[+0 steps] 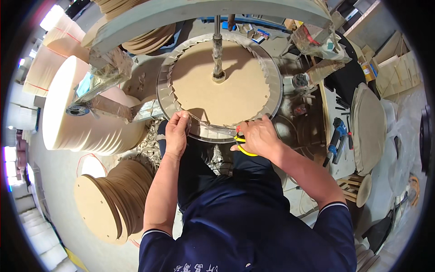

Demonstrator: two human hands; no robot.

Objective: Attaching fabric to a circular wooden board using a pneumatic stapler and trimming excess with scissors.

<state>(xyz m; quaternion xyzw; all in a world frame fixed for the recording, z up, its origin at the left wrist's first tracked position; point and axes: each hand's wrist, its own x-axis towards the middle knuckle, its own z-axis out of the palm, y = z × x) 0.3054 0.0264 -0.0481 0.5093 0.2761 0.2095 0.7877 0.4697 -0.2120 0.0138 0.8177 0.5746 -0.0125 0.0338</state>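
Observation:
A round board [231, 97] lies flat before me, with grey fabric [166, 77] folded up round its rim in a ring of pointed flaps. Thumb and fingers pinched, my left hand [176, 131] grips the fabric's edge at the near left of the ring. My right hand [258, 136] is closed round scissors [247, 148] with yellow and black handles. Their blades point left along the near rim, among the flaps; how far apart the blades are is hard to see. A vertical rod [217, 54] wrapped in clear film presses down on the board's middle.
A metal crossbar [204, 13] arches over the far side, with film-wrapped side arms. Stacked round boards [102, 204] and white foam discs [63, 109] stand at left. Fabric scraps [142, 147] lie beside my left knee. A blue-and-black power tool [336, 138] rests on the right-hand bench.

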